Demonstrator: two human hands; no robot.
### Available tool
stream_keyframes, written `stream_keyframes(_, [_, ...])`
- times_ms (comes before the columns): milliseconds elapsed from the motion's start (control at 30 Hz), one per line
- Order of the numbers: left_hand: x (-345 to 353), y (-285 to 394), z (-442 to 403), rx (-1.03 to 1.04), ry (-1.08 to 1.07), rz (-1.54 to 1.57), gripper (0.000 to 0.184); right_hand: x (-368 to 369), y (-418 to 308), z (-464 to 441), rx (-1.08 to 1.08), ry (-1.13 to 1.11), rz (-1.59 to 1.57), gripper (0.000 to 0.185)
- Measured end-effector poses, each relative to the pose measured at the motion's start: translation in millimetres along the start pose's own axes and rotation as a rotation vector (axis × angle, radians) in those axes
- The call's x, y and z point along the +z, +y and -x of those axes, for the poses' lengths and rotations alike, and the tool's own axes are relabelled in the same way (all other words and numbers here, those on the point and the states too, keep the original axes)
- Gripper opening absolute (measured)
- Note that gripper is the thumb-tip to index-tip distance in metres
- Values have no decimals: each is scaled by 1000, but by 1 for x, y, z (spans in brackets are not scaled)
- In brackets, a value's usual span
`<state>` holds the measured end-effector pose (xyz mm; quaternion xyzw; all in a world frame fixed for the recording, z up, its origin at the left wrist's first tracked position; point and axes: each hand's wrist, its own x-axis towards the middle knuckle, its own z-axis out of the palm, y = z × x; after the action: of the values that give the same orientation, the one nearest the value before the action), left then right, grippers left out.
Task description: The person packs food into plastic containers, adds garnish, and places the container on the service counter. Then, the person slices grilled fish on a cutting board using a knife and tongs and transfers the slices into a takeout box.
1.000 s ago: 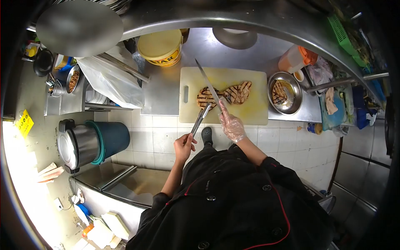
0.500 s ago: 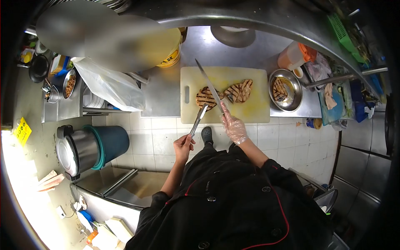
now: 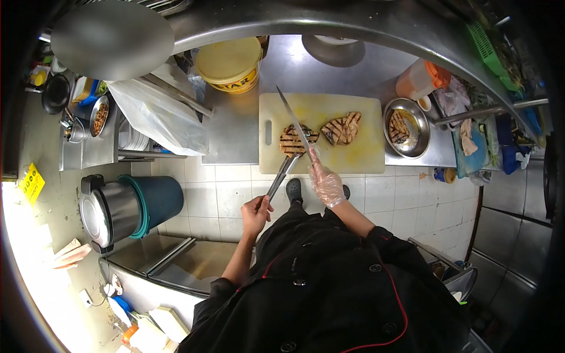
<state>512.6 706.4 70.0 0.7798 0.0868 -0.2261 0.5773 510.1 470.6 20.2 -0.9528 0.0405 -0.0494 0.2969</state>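
My left hand point(image 3: 256, 215) is closed round metal tongs point(image 3: 276, 185), whose tips meet the near edge of a grilled piece of meat point(image 3: 291, 141). In my right hand point(image 3: 327, 185), which wears a clear plastic glove, is a long knife point(image 3: 292, 115). Its blade slants up and left across that same piece of meat; whether it cuts in cannot be told. A second grilled piece of meat point(image 3: 342, 129) lies to the right on the pale cutting board point(image 3: 365, 159). Both pieces carry dark grill stripes.
Right of the board stands a steel bowl point(image 3: 422, 144) with another grilled piece. An orange-lidded container point(image 3: 424, 79) is behind it. A yellow bucket point(image 3: 229, 59) stands at the back left. A steel shelf edge point(image 3: 329, 20) runs across the far side.
The tongs have shifted, their tips now against the left piece of meat, and my left hand has moved slightly lower. The knife stays over that meat. The blur over the bucket is gone.
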Motion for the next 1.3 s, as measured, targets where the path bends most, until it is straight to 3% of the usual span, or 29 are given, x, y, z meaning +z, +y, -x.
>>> stream_keyframes(200, [-19, 12, 2, 176, 108, -226, 26, -4, -11, -1, 28, -4, 55, 72])
stream_keyframes(333, [-16, 26, -16, 136, 40, -53, 26, -9, -17, -4, 81, -64, 89, 72])
stream_keyframes(533, [4, 18, -61, 132, 32, -21, 29, -25, -34, -13, 214, -268, 114, 73])
stream_keyframes(833, [6, 9, -63, 94, 35, 20, 30, -40, -46, -30, 334, -430, 98, 71])
stream_keyframes(1233, [10, 1, -62, 122, 14, 44, 29, -12, -26, -17, 321, -313, 27, 68])
stream_keyframes(1300, [12, -2, -62, 127, 18, 68, 28, 0, -17, -13, 237, -284, 97, 73])
